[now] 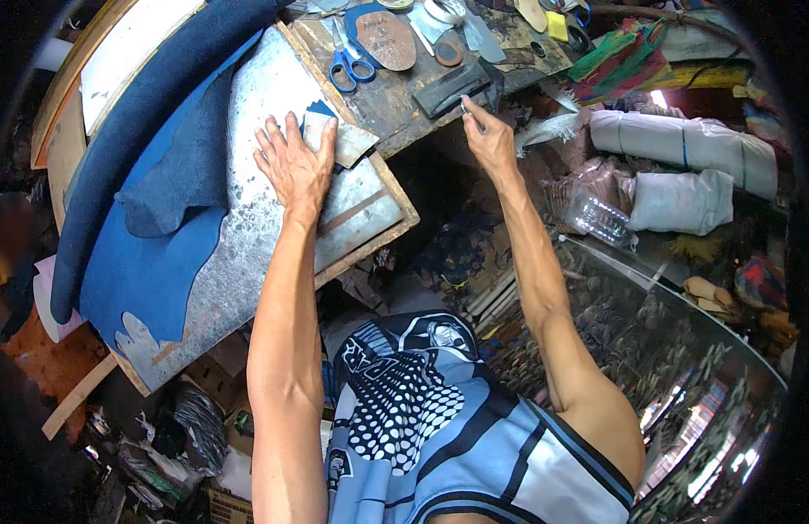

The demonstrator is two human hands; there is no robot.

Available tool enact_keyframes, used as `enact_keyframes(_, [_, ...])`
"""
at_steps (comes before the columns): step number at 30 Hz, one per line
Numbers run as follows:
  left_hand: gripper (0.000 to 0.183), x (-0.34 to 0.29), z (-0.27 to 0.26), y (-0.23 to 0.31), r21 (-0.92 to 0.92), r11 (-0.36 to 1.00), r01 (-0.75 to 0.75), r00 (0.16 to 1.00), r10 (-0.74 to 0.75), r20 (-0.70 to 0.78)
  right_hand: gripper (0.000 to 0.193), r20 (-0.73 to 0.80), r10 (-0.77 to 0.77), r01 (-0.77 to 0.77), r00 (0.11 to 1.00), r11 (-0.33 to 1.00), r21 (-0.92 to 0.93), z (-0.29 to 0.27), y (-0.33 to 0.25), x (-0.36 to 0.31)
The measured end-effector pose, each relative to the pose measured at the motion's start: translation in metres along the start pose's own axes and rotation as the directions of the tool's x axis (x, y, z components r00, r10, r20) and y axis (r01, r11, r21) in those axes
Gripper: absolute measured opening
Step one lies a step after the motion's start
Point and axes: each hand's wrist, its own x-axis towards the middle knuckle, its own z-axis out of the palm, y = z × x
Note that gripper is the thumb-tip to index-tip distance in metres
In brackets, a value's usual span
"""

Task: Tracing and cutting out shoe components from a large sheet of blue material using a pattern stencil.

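My left hand (295, 166) lies flat with its fingers spread on the metal-topped board. Its thumb side presses on a pale, worn flat piece (354, 142), and a bit of blue material (320, 108) peeks out beneath that piece. My right hand (492, 144) is pinched closed at the front edge of the wooden bench, around something small that I cannot make out. Close to its fingertips sits a dark rectangular block (452, 91). Blue-handled scissors (350, 72) lie on the bench between the two hands, farther back.
Blue leather or suede (155, 262) drapes over the left of the metal-topped board (247, 96), beside a thick dark-blue roll (99, 175). A brown sole-shaped piece (385, 40) and a tape roll (445, 10) lie at the back. White wrapped bundles (684, 144) and a plastic bottle (601, 218) are at right.
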Motion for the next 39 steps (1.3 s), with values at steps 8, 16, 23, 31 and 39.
enact_keyframes(8, [0.084,0.000,-0.001,0.001,-0.002,1.000,0.016,1.000,-0.016,0.004,0.037,0.078,0.027,-0.027,0.997,1.000,0.000,0.008,0.010,-0.012])
enact_keyframes(16, [0.085,0.000,0.000,-0.001,-0.004,1.000,0.005,1.000,-0.005,-0.005,0.036,0.160,-0.029,0.046,0.987,0.993,-0.108,0.007,-0.018,-0.023])
enact_keyframes(23, [0.085,0.000,-0.001,0.001,-0.010,1.000,0.001,1.000,-0.002,-0.007,0.035,0.120,-0.014,0.017,0.993,1.000,-0.026,0.007,-0.008,-0.016])
enact_keyframes(31, [0.080,-0.001,-0.002,0.001,0.017,1.000,-0.005,1.000,0.006,-0.020,0.034,0.128,0.079,-0.082,0.989,0.997,0.015,-0.003,-0.019,-0.005])
enact_keyframes(39, [0.081,0.000,-0.003,0.001,0.009,1.000,-0.006,1.000,0.006,-0.007,0.035,0.048,0.038,-0.038,0.998,0.999,-0.013,-0.002,-0.008,-0.002])
